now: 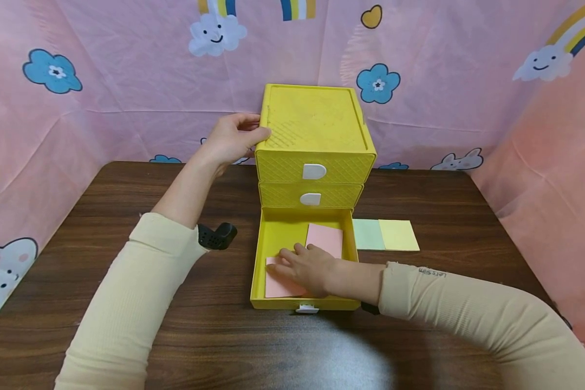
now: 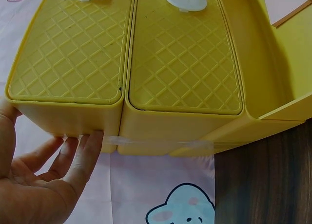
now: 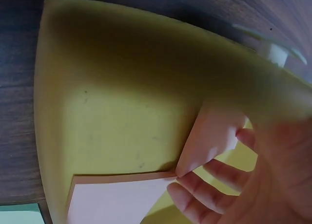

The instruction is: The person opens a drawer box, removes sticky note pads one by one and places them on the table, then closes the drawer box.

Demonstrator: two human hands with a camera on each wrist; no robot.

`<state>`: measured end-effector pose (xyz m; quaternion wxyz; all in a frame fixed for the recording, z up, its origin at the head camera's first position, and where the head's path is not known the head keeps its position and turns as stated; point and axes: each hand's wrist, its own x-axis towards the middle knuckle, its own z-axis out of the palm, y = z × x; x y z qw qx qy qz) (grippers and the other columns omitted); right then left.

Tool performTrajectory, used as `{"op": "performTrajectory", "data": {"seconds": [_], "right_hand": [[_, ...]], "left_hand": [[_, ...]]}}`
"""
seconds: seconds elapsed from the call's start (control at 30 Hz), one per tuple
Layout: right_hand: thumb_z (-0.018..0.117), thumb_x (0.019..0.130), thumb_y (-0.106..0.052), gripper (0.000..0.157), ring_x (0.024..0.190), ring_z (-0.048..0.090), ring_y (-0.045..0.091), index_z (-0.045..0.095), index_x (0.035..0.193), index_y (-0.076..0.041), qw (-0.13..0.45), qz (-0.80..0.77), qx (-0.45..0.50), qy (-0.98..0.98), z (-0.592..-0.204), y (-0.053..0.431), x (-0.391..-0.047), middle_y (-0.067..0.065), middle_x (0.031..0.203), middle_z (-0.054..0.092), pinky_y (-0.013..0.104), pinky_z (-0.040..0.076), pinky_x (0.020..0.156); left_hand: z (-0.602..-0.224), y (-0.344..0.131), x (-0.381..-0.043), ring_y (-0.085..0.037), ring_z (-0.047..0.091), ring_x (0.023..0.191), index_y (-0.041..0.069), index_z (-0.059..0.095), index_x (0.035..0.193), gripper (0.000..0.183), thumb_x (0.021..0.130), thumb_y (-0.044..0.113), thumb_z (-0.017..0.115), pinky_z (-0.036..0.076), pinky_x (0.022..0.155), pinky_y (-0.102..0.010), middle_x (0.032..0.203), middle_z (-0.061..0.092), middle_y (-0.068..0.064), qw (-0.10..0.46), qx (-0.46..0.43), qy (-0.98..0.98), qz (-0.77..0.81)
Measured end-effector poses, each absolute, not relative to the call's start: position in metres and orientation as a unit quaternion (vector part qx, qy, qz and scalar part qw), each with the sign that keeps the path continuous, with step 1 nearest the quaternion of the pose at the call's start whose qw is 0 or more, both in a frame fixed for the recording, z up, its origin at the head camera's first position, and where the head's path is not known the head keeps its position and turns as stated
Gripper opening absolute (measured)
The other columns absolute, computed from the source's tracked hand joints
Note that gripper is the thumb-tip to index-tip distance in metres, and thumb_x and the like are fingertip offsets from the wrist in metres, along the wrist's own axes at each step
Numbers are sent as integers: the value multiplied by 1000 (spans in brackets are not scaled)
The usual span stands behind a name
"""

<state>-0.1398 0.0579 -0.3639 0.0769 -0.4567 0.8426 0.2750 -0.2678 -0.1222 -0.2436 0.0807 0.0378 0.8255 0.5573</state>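
A yellow three-tier drawer unit stands on the table with its bottom drawer pulled out. My left hand rests on the unit's upper left edge, thumb over the top; in the left wrist view the fingers press against its side. Inside the drawer lie two pink sticky-note pads, a rear one and a front left one. My right hand reaches over the drawer front, fingers loosely bent over the front pad. In the right wrist view the fingertips are near where both pads meet.
Right of the drawer, a green sticky-note pad and a yellow one lie side by side on the dark wooden table. The upper two drawers, with white handles, are closed. A pink patterned cloth hangs behind.
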Motion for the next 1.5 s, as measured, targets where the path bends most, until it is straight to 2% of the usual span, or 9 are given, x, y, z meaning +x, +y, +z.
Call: {"op": "performTrajectory", "data": {"seconds": [0.13,0.37,0.6,0.8,1.1,1.37,1.5], "right_hand": [[68,80,-33,80,103,46,20,21,145,-32,89,281,-452,842,-362,58,-140,3,135,36,25,48,78],[65,81,-39,75,104,45,22,25,143,-32,103,259,-455,846,-360,61,-142,4,128,40,29,46,83],[65,79,-43,74,99,45,22,29,141,-26,100,227,-474,845,-357,65,-145,4,123,43,29,46,77],[66,78,-43,77,102,44,22,31,141,-17,97,191,-475,854,-353,68,-146,4,122,42,30,46,81],[71,73,-32,77,105,44,22,34,139,-14,88,159,-473,862,-346,74,-150,3,124,42,33,45,86],[74,69,-25,78,109,44,23,36,136,-12,75,118,-478,867,-339,82,-153,3,125,43,34,47,84],[74,68,-22,79,113,43,24,36,137,-13,76,108,-476,869,-333,85,-153,3,128,42,37,45,90]], "left_hand": [[-243,-122,-267,-19,55,108,15,40,140,54,91,31,56,52,86,-30,136,43,-6,83,38,828,553],[-242,-123,-266,-19,55,107,15,39,140,54,91,32,56,51,87,-31,136,43,-6,85,38,830,550],[-242,-123,-266,-19,56,107,15,40,140,54,91,32,56,52,86,-31,135,44,-6,84,36,830,550],[-243,-123,-267,-19,55,108,14,40,140,54,91,32,56,51,87,-30,135,43,-6,84,35,829,552],[-243,-123,-266,-19,55,108,16,40,140,55,91,33,56,52,86,-30,136,43,-6,82,35,832,547],[-243,-123,-266,-18,55,108,16,40,140,54,91,33,56,52,86,-30,136,43,-5,82,35,832,548],[-243,-123,-266,-19,55,107,14,41,139,54,91,32,56,52,86,-30,135,44,-6,80,37,830,550]]}}
